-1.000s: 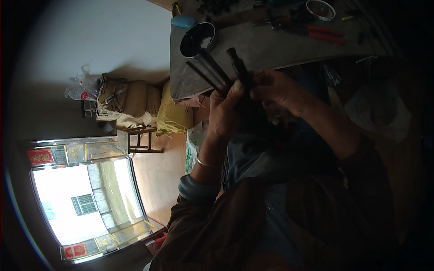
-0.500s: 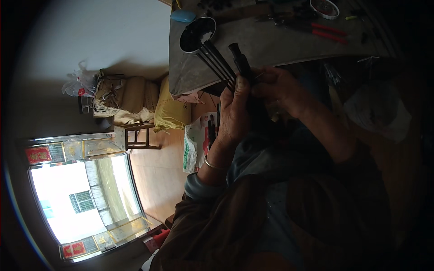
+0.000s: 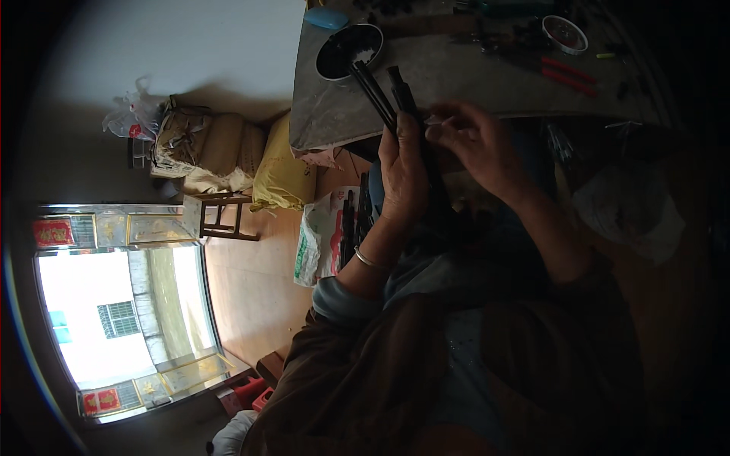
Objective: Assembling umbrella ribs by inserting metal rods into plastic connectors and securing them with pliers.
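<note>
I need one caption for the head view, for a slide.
Dark rods in the left hand, the right hand close beside it, before a table holding a bowl and red-handled tool.

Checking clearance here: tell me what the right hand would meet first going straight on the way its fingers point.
The right hand would probably first meet the thick black rod held in the left hand; depth there is unclear.

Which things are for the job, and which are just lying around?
For the job:
- left hand, gripping black rods and a thicker black piece
- right hand, close beside; its fingertips are unclear

Probably just lying around:
- yellow sack
- wooden stool
</note>
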The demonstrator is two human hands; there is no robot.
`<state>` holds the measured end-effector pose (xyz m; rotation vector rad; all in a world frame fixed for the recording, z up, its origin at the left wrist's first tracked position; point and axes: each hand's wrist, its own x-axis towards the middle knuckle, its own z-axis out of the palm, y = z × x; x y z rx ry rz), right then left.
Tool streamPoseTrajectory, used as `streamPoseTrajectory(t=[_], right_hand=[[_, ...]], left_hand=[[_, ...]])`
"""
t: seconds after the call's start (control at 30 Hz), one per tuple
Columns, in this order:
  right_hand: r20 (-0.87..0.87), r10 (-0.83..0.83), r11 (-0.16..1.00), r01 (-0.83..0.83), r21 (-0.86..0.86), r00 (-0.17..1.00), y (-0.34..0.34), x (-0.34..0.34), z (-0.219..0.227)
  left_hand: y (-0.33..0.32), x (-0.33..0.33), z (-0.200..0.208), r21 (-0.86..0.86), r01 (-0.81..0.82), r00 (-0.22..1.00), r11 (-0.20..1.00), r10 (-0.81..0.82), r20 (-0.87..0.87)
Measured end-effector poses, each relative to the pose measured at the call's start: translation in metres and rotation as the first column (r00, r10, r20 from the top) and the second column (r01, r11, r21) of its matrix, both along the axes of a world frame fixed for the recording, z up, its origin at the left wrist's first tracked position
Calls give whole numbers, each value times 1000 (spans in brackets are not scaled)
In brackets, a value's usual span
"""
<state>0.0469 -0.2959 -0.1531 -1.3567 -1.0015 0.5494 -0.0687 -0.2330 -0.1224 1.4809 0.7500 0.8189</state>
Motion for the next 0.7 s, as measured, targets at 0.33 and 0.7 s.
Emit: streamPoseTrajectory(t=[0.33,0.7], right_hand=[[201,-237,963,202,179,951,-10,-20,5],[-477,131,991,-104,84,869,-14,-17,-6]], left_hand=[[-3,3,-4,-34,14,988,999,-8,151],[-4,0,-13,-67,104,962,992,-83,261]])
